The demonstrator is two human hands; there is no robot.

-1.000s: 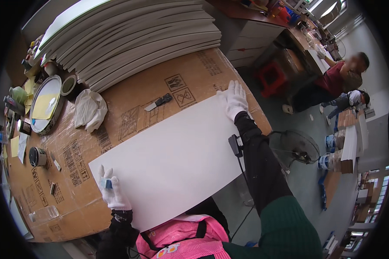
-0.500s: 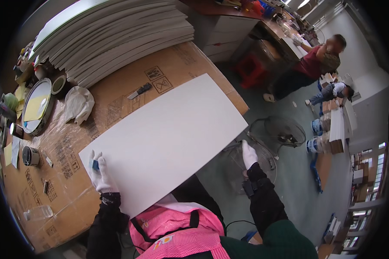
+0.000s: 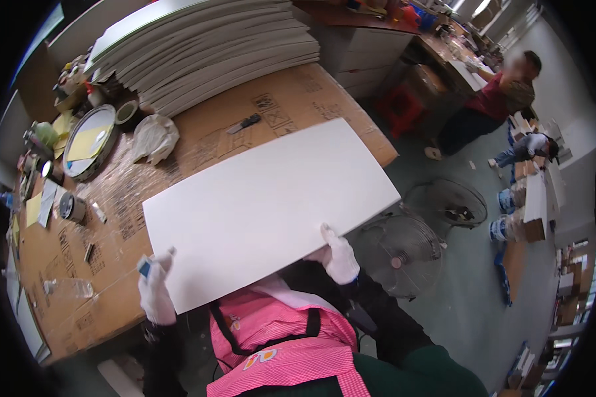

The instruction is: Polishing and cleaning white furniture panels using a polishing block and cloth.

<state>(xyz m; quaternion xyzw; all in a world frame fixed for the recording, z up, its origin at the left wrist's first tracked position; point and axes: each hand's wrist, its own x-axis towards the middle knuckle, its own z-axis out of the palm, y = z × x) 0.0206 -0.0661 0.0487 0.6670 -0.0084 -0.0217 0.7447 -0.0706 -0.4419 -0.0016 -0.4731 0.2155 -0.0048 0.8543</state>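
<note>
A white rectangular board [image 3: 271, 205] lies on the cardboard-covered table, its near edge overhanging toward my pink checked apron [image 3: 278, 351]. My right hand [image 3: 340, 258], in a white knitted glove, grips the near edge, thumb on top and fingers hidden underneath. At the board's left end is my left hand [image 3: 155, 294], gloved too, with a small blue piece [image 3: 144, 267] held in its fingers; what kind of piece cannot be made out. The left thumb side is at the board's edge; whether it presses on it is unclear.
A tall stack of white boards [image 3: 205, 56] stands at the back. A utility knife [image 3: 244, 124], crumpled white cloth [image 3: 155, 139], round tub lid [image 3: 91, 142], dark can [image 3: 71, 207] and clear bottle [image 3: 69, 288] are on the table. A floor fan [image 3: 397, 255] stands right; two people work beyond.
My right hand has come in from beyond the right side and taken the board's near edge. My left hand has slid off the board's top to its left edge, keeping the blue piece.
</note>
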